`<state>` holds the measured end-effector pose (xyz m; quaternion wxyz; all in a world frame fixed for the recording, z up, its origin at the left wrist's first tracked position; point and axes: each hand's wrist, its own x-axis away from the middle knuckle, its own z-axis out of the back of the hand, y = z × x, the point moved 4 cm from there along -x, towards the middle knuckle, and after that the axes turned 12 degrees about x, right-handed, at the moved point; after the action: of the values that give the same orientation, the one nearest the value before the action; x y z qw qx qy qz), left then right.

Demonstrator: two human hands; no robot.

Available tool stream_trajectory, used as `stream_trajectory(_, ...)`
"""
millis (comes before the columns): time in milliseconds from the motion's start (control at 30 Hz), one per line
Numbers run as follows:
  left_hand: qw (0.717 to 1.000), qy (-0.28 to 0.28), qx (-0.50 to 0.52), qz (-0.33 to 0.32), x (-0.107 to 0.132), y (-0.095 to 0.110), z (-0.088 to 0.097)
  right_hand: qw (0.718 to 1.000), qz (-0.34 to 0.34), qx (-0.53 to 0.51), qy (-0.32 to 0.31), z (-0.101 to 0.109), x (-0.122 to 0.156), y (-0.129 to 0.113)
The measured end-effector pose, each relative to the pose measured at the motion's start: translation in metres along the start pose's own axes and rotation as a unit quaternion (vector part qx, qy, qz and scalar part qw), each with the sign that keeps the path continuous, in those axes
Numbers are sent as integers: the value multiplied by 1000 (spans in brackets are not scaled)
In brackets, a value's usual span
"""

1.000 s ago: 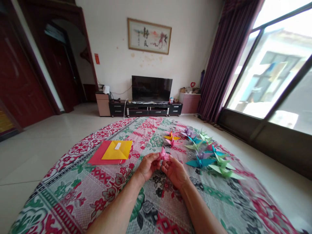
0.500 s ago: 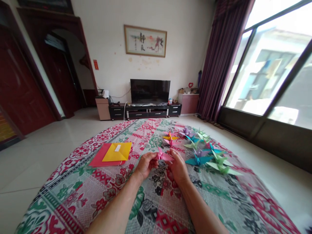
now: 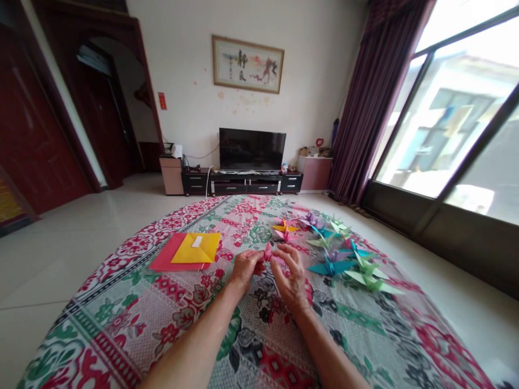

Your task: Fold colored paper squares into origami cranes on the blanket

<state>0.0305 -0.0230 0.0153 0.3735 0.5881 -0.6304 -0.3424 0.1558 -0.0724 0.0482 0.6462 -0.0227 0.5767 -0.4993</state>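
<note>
A small pink paper crane (image 3: 268, 254) is pinched between both my hands over the flowered cloth (image 3: 170, 319). My left hand (image 3: 246, 268) is closed on its left side. My right hand (image 3: 291, 275) grips its right side with thumb and forefinger, the other fingers spread. Several finished paper cranes (image 3: 336, 254) in yellow, purple, blue and green lie just to the right. A yellow paper sheet (image 3: 196, 248) lies on a red sheet (image 3: 166, 259) to the left of my hands.
The cloth lies on a pale tiled floor (image 3: 60, 237). A television (image 3: 252, 149) on a low dark cabinet stands at the far wall. Dark red doors (image 3: 36, 129) are on the left; a large window (image 3: 454, 124) with purple curtains is on the right.
Both hands stayed on the pink crane and shifted slightly; the crane's wings, spread flat half a second ago, now look drawn together. The right hand's fingers have spread.
</note>
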Motion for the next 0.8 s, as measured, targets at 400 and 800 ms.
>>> stream_trajectory(400, 1000, -3, -24, 2, 0, 1, -1, 1000, 17, 11, 22, 3, -2, 1)
stream_trajectory(800, 1000, -1, -27, -8, -2, -3, 0, 1000, 7, -5, 10, 3, -2, 1)
